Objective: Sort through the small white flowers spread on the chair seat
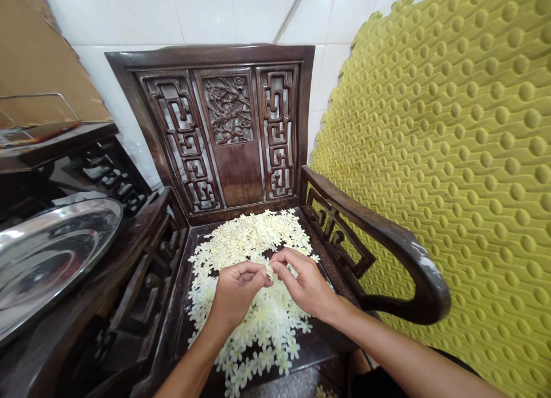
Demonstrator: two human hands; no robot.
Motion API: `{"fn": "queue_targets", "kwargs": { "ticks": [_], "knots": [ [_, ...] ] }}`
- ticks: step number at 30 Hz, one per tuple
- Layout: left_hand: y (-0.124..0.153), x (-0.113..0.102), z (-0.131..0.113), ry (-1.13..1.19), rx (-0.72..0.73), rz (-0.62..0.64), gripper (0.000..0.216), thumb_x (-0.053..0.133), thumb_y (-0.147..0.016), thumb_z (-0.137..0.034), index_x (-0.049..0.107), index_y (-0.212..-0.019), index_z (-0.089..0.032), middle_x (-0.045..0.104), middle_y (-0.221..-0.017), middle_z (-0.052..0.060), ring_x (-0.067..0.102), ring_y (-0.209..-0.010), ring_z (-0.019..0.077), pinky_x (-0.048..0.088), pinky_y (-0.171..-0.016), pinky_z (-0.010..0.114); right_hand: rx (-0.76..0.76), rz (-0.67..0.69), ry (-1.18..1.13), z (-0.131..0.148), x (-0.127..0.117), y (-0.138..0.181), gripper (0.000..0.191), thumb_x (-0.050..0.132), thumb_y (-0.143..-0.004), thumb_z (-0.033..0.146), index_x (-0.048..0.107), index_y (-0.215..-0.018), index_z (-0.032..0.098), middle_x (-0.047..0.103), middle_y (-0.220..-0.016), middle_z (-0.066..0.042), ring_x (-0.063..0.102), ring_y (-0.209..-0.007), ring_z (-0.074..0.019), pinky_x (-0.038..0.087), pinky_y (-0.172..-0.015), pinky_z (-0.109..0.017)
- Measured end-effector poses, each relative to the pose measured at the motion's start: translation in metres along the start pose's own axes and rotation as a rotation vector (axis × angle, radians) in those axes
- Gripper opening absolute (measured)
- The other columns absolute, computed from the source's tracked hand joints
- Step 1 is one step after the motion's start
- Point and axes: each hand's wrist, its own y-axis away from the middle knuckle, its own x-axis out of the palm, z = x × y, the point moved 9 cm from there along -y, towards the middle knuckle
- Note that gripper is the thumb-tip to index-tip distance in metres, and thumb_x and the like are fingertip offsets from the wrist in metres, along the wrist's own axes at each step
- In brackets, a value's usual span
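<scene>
Several small white flowers [253, 237] lie spread over the seat of a dark carved wooden chair [228, 134]. My left hand [235, 292] and my right hand [303, 280] meet above the pile, fingertips pinched together. Between the fingertips of both hands sits one small white flower [270, 270]. Both hands hover just over the flowers near the seat's middle.
A shiny metal tray [51, 254] rests on a dark wooden piece at the left. A yellow bumpy foam mat [451, 157] leans on the right behind the chair's curved armrest [387, 237]. White tiled wall [206, 13] stands behind.
</scene>
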Motion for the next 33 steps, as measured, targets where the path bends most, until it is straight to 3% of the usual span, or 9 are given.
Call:
{"fn": "queue_targets", "kwargs": {
  "ticks": [9, 15, 21, 27, 30, 33],
  "knots": [
    [0.001, -0.005, 0.002, 0.09, -0.059, -0.079, 0.018, 0.073, -0.075, -0.032, 0.074, -0.076, -0.014, 0.075, -0.067, 0.005, 0.071, -0.067, 0.0188, 0.058, -0.073, 0.031, -0.017, -0.015, 0.035, 0.0, -0.001, -0.001, 0.012, 0.047, -0.097, 0.022, 0.057, -0.09, 0.02, 0.061, -0.082, -0.003, 0.056, -0.078, -0.0172, 0.044, -0.072, -0.029],
    [0.001, 0.004, 0.006, 0.185, -0.096, 0.012, 0.021, 0.078, -0.072, -0.034, 0.073, -0.076, -0.014, 0.074, -0.073, 0.004, 0.069, -0.071, 0.0169, 0.058, -0.078, 0.031, -0.062, -0.001, 0.087, 0.002, 0.002, 0.001, 0.011, 0.048, -0.096, 0.021, 0.057, -0.089, 0.021, 0.06, -0.08, -0.003, 0.055, -0.077, -0.0176, 0.043, -0.072, -0.029],
    [0.0, -0.001, 0.011, 0.188, -0.116, -0.021, 0.017, 0.076, -0.073, -0.032, 0.073, -0.074, -0.015, 0.072, -0.072, 0.002, 0.069, -0.071, 0.0167, 0.058, -0.079, 0.033, -0.042, -0.038, 0.086, 0.001, -0.002, 0.0, 0.012, 0.048, -0.096, 0.021, 0.056, -0.087, 0.021, 0.06, -0.079, -0.003, 0.054, -0.075, -0.0174, 0.042, -0.071, -0.029],
    [-0.003, -0.015, 0.006, 0.008, 0.002, -0.133, 0.01, 0.074, -0.069, -0.021, 0.072, -0.077, -0.016, 0.074, -0.08, 0.004, 0.069, -0.078, 0.0173, 0.055, -0.077, 0.027, -0.007, -0.087, 0.056, -0.002, -0.007, -0.001, 0.011, 0.049, -0.096, 0.02, 0.057, -0.089, 0.02, 0.06, -0.08, -0.003, 0.056, -0.076, -0.0172, 0.043, -0.07, -0.029],
    [-0.002, -0.009, -0.001, -0.017, 0.054, -0.088, 0.011, 0.074, -0.072, -0.025, 0.073, -0.079, -0.016, 0.074, -0.085, 0.004, 0.068, -0.083, 0.0177, 0.054, -0.081, 0.027, -0.01, -0.071, 0.066, -0.001, -0.006, 0.0, 0.011, 0.049, -0.096, 0.021, 0.057, -0.088, 0.021, 0.061, -0.08, -0.003, 0.057, -0.077, -0.0177, 0.043, -0.071, -0.029],
    [-0.001, -0.001, -0.001, 0.006, 0.014, -0.034, 0.014, 0.075, -0.072, -0.028, 0.073, -0.078, -0.016, 0.074, -0.079, 0.004, 0.068, -0.076, 0.0173, 0.055, -0.074, 0.026, -0.011, -0.048, 0.056, -0.001, -0.003, 0.0, 0.012, 0.049, -0.097, 0.022, 0.057, -0.089, 0.021, 0.062, -0.082, -0.004, 0.058, -0.079, -0.0181, 0.044, -0.073, -0.03]
  ]
}}
